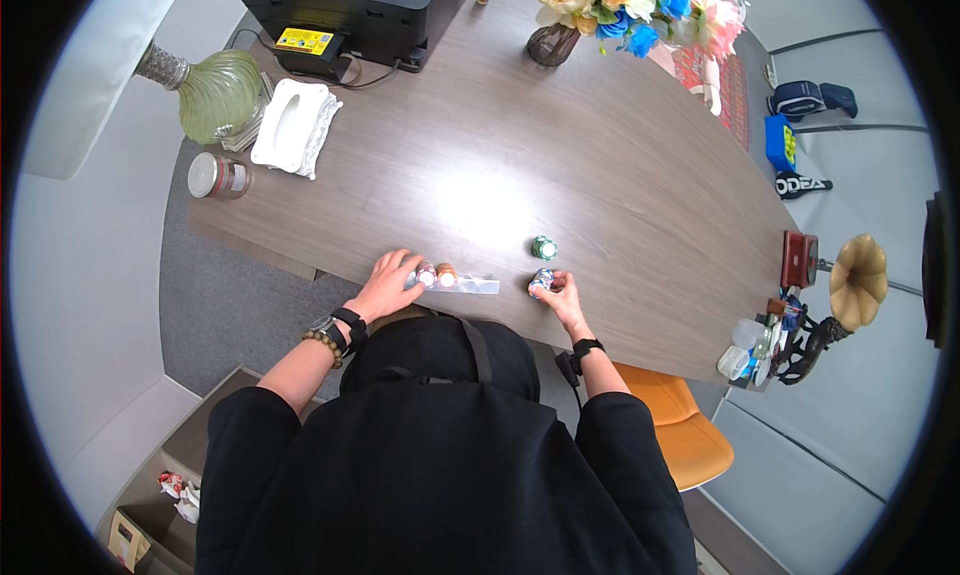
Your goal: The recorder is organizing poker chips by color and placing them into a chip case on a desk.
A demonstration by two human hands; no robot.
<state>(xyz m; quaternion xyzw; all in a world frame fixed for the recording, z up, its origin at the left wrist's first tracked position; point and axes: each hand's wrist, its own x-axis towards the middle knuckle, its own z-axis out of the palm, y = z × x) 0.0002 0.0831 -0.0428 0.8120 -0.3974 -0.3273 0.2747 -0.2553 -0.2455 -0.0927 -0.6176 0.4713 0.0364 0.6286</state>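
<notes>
Near the desk's front edge lies a clear plastic tray (480,283). It holds a stack of red-and-white poker chips (427,275) and, beside it, a stack of orange chips (447,275). My left hand (388,284) rests at the tray's left end, its fingers around that end and the thumb by the red chips. To the right of the tray, my right hand (564,296) grips a stack of blue-and-white chips (540,283) between thumb and fingers. A stack of green chips (545,248) stands on the wooden desk (637,200) just beyond it.
A white tissue box (289,124), a lidded jar (217,176) and a green glass lamp base (219,94) stand at the left. A black printer (360,12) and a flower vase (553,44) are at the back. At the right are a small gramophone (859,282) and an orange chair (679,425).
</notes>
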